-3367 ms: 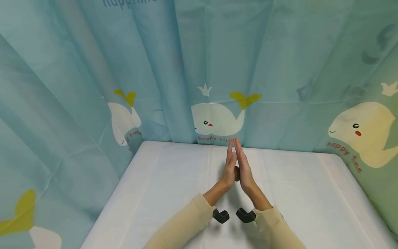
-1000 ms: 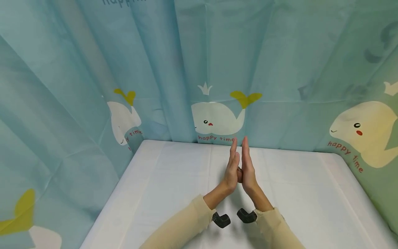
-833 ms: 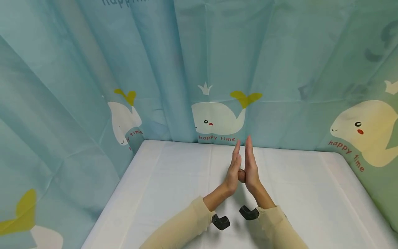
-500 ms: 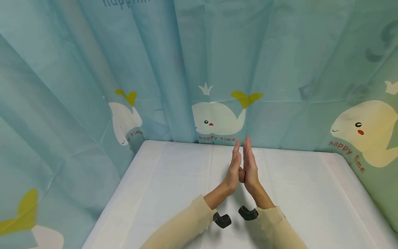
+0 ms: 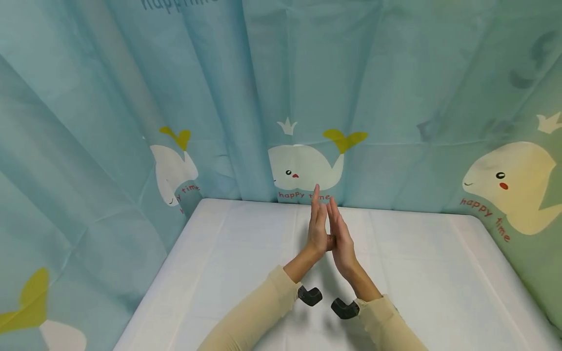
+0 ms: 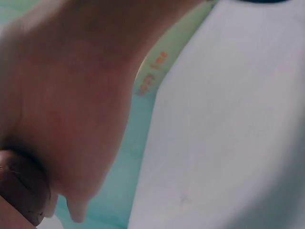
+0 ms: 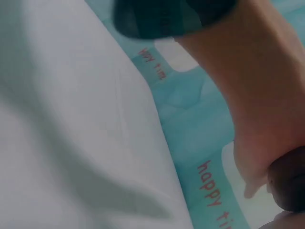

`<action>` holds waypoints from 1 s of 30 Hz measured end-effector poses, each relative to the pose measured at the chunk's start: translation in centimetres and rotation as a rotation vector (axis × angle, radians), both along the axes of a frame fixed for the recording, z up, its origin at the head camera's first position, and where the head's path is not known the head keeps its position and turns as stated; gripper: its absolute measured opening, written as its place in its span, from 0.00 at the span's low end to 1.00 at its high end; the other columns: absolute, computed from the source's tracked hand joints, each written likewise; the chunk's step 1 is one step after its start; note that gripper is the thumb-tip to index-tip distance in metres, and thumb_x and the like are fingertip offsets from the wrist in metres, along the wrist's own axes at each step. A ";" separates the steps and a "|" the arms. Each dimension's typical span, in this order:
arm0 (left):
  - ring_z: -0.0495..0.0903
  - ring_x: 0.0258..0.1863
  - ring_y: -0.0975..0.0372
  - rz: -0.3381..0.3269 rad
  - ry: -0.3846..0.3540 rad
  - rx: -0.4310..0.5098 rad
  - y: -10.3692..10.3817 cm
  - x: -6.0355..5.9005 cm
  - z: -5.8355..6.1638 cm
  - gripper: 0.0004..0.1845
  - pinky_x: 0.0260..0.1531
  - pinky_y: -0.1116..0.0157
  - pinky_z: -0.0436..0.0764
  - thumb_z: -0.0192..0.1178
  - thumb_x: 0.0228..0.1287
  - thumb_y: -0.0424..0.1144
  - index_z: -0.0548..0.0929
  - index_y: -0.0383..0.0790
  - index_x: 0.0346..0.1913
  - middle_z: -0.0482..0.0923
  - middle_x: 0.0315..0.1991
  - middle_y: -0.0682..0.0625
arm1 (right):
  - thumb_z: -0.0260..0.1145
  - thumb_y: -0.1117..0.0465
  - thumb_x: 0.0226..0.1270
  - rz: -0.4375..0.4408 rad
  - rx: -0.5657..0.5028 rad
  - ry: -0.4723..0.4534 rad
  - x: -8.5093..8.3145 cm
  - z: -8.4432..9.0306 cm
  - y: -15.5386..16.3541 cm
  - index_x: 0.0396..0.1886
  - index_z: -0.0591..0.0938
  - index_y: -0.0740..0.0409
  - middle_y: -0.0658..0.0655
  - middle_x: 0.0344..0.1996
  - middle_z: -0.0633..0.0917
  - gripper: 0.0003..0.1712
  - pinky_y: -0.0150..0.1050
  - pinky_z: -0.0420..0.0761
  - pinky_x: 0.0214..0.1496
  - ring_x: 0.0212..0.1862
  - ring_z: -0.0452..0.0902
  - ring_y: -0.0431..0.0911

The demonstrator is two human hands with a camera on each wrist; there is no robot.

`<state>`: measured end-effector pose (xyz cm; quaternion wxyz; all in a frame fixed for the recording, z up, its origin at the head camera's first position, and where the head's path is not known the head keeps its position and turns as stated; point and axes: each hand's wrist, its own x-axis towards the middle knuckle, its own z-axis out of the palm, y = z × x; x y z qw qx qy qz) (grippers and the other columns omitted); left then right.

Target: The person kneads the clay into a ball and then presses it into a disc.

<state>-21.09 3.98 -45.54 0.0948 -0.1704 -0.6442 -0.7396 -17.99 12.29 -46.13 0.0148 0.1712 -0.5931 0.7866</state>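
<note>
A dark brown ball of clay [image 5: 331,242] with cracks on its surface sits between my two palms, above the table. My left hand [image 5: 317,231] presses it from the left with straight fingers pointing away from me. From the other side my right hand [image 5: 343,241] presses with its fingers straight as well. The left fingertips reach further forward than the right ones. Both wrist views show the clay ball [image 6: 23,188] close up, partly cut off by the frame edge. In the right wrist view the ball [image 7: 289,183] lies against a palm. Much of it is hidden by the hands.
Below the hands is a white-covered table [image 5: 246,253]. A blue-green curtain [image 5: 395,97] printed with whales hangs behind the table and along its sides. Black wrist cameras [image 5: 310,296] sit at both beige sleeves [image 5: 259,312].
Both hands have shifted left with the clay ball between them. My left hand has slid forward against the right, which has come slightly back. The palms stay pressed around the ball.
</note>
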 end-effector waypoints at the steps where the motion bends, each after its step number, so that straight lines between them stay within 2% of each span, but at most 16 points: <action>1: 0.47 0.81 0.58 0.013 -0.007 -0.002 -0.1 -0.2 -0.1 0.31 0.76 0.44 0.48 0.33 0.83 0.52 0.48 0.54 0.84 0.44 0.83 0.57 | 0.27 0.40 0.86 0.006 0.006 0.007 0.1 0.0 -0.1 0.86 0.42 0.43 0.50 0.84 0.42 0.35 0.55 0.32 0.80 0.83 0.31 0.43; 5: 0.46 0.81 0.57 0.020 -0.038 -0.009 -0.4 -0.5 -0.5 0.31 0.76 0.43 0.47 0.33 0.83 0.54 0.48 0.57 0.84 0.43 0.83 0.57 | 0.26 0.41 0.86 0.017 0.043 0.032 0.2 0.1 -0.2 0.86 0.42 0.44 0.45 0.84 0.43 0.35 0.57 0.31 0.79 0.83 0.31 0.42; 8: 0.44 0.82 0.54 -0.030 -0.063 0.007 -0.2 -0.4 -0.9 0.31 0.76 0.42 0.47 0.32 0.84 0.52 0.47 0.58 0.84 0.41 0.84 0.54 | 0.26 0.42 0.86 -0.007 0.067 0.051 0.1 0.3 -0.1 0.86 0.43 0.44 0.43 0.83 0.44 0.34 0.55 0.32 0.80 0.83 0.33 0.42; 10: 0.43 0.82 0.54 -0.069 -0.084 0.010 0.0 -0.1 -1.2 0.31 0.75 0.43 0.51 0.31 0.84 0.51 0.45 0.59 0.84 0.39 0.84 0.54 | 0.26 0.43 0.86 -0.028 0.086 0.063 0.1 0.5 0.0 0.85 0.45 0.44 0.43 0.83 0.45 0.34 0.54 0.32 0.80 0.83 0.34 0.42; 12: 0.43 0.81 0.54 -0.098 -0.094 0.004 0.2 0.3 -1.4 0.31 0.74 0.48 0.54 0.30 0.84 0.50 0.43 0.57 0.84 0.38 0.84 0.54 | 0.26 0.44 0.87 -0.057 0.107 0.075 -0.1 0.6 0.1 0.85 0.45 0.44 0.43 0.83 0.45 0.33 0.53 0.33 0.80 0.83 0.34 0.42; 13: 0.47 0.80 0.54 -0.102 -0.098 -0.009 0.3 0.5 -1.5 0.31 0.70 0.51 0.61 0.30 0.84 0.52 0.42 0.58 0.84 0.38 0.84 0.54 | 0.27 0.45 0.87 -0.071 0.115 0.081 -0.1 0.7 0.2 0.85 0.45 0.43 0.43 0.83 0.45 0.33 0.53 0.33 0.80 0.83 0.33 0.42; 16: 0.53 0.78 0.54 -0.111 -0.092 -0.034 0.5 1.0 -1.4 0.32 0.61 0.59 0.66 0.29 0.83 0.56 0.42 0.58 0.84 0.37 0.84 0.55 | 0.27 0.47 0.87 -0.098 0.126 0.094 -0.3 0.9 0.4 0.85 0.44 0.44 0.43 0.83 0.43 0.32 0.53 0.32 0.80 0.82 0.30 0.41; 19: 0.52 0.78 0.55 -0.115 -0.072 -0.028 0.7 1.3 -1.0 0.33 0.65 0.59 0.65 0.29 0.83 0.58 0.41 0.57 0.84 0.37 0.84 0.55 | 0.28 0.48 0.87 -0.111 0.119 0.094 -0.6 0.8 0.5 0.85 0.44 0.42 0.43 0.83 0.42 0.32 0.54 0.31 0.80 0.82 0.29 0.40; 21: 0.47 0.80 0.56 -0.115 -0.056 -0.015 0.9 1.5 -0.7 0.34 0.72 0.55 0.58 0.29 0.83 0.57 0.41 0.56 0.85 0.37 0.84 0.54 | 0.27 0.47 0.87 -0.114 0.124 0.088 -0.8 0.7 0.7 0.85 0.44 0.40 0.41 0.83 0.41 0.31 0.54 0.32 0.80 0.82 0.28 0.39; 22: 0.42 0.81 0.58 -0.114 -0.047 -0.012 0.9 1.5 -0.5 0.34 0.75 0.52 0.51 0.29 0.83 0.57 0.41 0.55 0.85 0.37 0.84 0.53 | 0.27 0.47 0.87 -0.116 0.131 0.083 -0.9 0.7 0.8 0.85 0.44 0.38 0.40 0.83 0.41 0.31 0.54 0.32 0.80 0.82 0.28 0.39; 25: 0.40 0.82 0.57 -0.106 -0.038 0.002 1.0 1.7 -0.3 0.34 0.77 0.48 0.46 0.29 0.82 0.55 0.41 0.53 0.85 0.39 0.84 0.53 | 0.27 0.45 0.87 -0.122 0.148 0.068 -1.2 0.5 1.0 0.85 0.43 0.34 0.38 0.83 0.41 0.31 0.53 0.33 0.80 0.81 0.29 0.37; 30: 0.40 0.82 0.57 -0.099 -0.041 0.037 1.0 2.0 0.0 0.33 0.77 0.46 0.44 0.29 0.82 0.54 0.42 0.53 0.85 0.40 0.84 0.53 | 0.26 0.44 0.87 -0.098 0.129 0.033 -1.3 0.1 1.1 0.84 0.42 0.30 0.34 0.82 0.40 0.31 0.45 0.40 0.78 0.81 0.29 0.35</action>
